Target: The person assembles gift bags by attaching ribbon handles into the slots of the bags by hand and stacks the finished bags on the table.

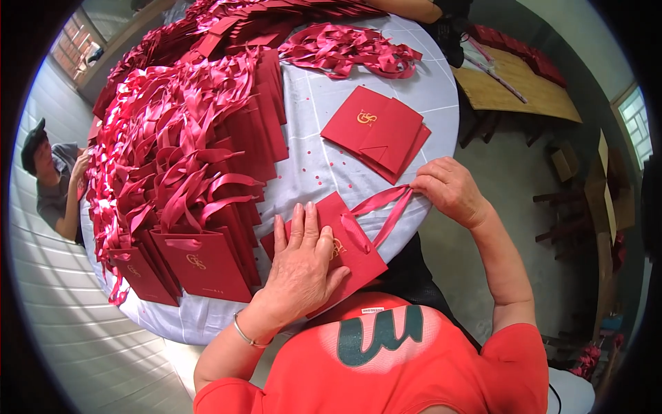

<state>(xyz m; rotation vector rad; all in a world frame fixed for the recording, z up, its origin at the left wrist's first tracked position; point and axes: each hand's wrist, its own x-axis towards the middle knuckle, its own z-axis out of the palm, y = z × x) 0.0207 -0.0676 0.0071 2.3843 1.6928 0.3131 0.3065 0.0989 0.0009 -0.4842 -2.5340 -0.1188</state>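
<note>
A red paper gift bag (358,265) with a gold emblem lies flat at the near edge of the table. My left hand (301,259) rests on it, palm down with the fingers stretched out, partly covering the emblem. Closed in a pinch, my right hand (448,190) holds the end of the bag's pink ribbon handle (392,219). The ribbon runs from the bag's top edge and is drawn out to the right. Beyond the bag lies a small stack of flat red bags (376,127), without visible ribbons.
Rows of red bags with ribbons (200,259) stand on the left of the cloth-covered table (431,83). Loose pink ribbons (348,52) lie at the far side, with small red dots scattered nearby. A person (58,179) sits at the left; another's arm (410,10) reaches in at the top.
</note>
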